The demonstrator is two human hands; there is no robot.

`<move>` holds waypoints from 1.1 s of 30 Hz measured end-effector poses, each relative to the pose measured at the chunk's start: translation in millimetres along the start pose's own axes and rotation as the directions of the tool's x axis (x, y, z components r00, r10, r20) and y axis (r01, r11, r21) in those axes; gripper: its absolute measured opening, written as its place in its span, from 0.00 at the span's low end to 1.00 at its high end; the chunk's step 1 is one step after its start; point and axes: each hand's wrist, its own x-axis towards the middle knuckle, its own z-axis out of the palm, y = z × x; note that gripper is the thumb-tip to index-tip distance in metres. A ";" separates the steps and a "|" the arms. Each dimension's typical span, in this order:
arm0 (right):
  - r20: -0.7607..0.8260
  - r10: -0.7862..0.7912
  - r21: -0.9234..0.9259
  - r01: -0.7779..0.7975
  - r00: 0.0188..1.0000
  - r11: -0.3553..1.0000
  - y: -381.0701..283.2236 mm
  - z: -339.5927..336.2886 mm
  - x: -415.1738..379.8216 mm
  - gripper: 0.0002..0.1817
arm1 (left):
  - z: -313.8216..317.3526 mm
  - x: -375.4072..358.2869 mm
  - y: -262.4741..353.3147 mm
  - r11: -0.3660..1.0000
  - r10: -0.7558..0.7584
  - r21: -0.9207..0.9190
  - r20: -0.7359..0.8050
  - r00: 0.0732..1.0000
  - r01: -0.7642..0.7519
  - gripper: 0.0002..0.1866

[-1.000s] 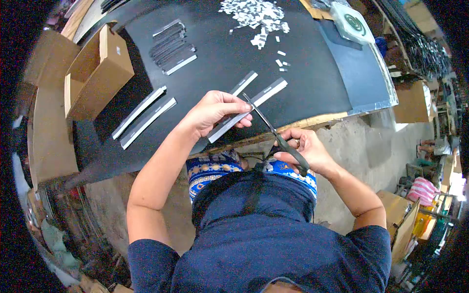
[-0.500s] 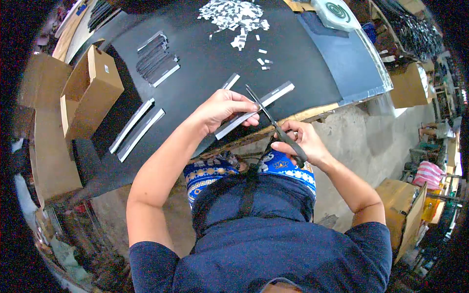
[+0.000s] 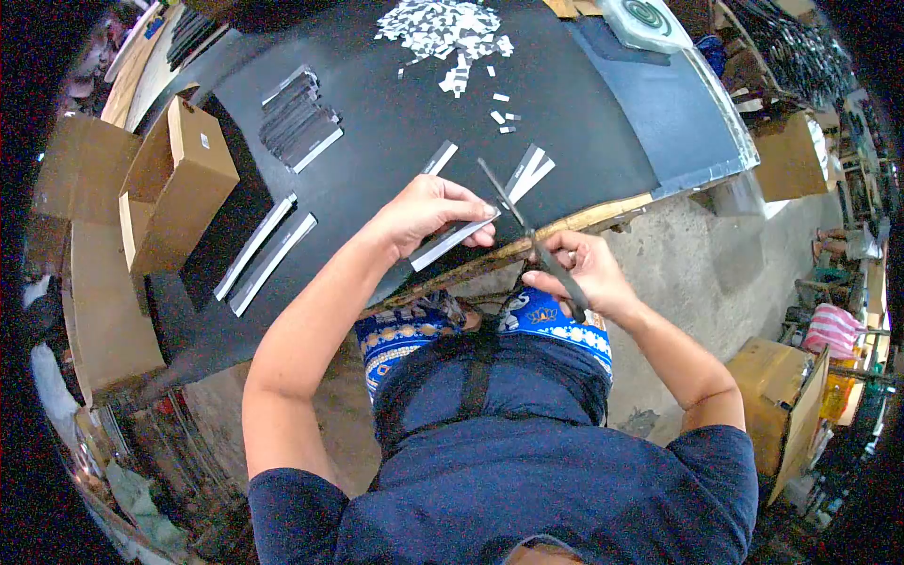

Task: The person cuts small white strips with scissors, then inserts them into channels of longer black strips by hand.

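Note:
My left hand [image 3: 438,215] pinches a black-and-white label strip [image 3: 443,247] between thumb and fingers, its end at the fingertips by the scissors. My right hand [image 3: 586,275] is closed round the black handles of the scissors [image 3: 518,212], blades pointing up and left, just right of my left fingertips. Beyond the blades, two cut strip pieces [image 3: 530,176] lie spread in a narrow V near the table edge. Another strip [image 3: 440,157] lies on the table behind my left hand, partly hidden by it.
A heap of small cut pieces [image 3: 443,33] lies at the far side of the black table [image 3: 386,104]. A bundle of strips [image 3: 299,118] and two longer strips [image 3: 273,264] are to the left, beside an open cardboard box [image 3: 179,184]. The wooden table edge [image 3: 593,218] runs close to my hands.
The strip that ran across under the blades is now cut through. Its far part has separated and swung upward, apart from the portion in my left hand. The scissor blades have closed.

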 end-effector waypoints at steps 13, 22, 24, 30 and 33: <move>-0.303 -0.591 -0.889 0.002 0.747 0.458 -54.3 -116.0 77.0 0.21 | 4.6 -38.9 -22.0 0.513 0.724 0.796 -0.199 0.661 -0.321 0.07; -0.055 -0.669 -0.841 0.327 0.741 0.432 -76.2 -74.3 72.5 0.13 | 7.8 -26.2 -37.5 0.211 0.899 0.900 -0.026 0.437 -0.381 0.23; 0.070 -0.666 -0.642 0.545 0.742 0.539 -66.4 -35.4 69.1 0.14 | 8.8 -26.6 -36.6 0.206 0.899 0.896 -0.014 0.438 -0.394 0.29; 0.181 -0.749 -0.537 0.702 0.637 0.467 -36.1 32.9 74.5 0.11 | 10.0 -25.9 -40.3 0.171 0.875 0.932 0.005 0.484 -0.318 0.34; 0.206 -0.791 -0.562 0.732 0.576 0.386 -33.3 39.0 79.9 0.10 | 9.9 -26.6 -41.4 0.160 0.872 0.941 0.006 0.489 -0.298 0.35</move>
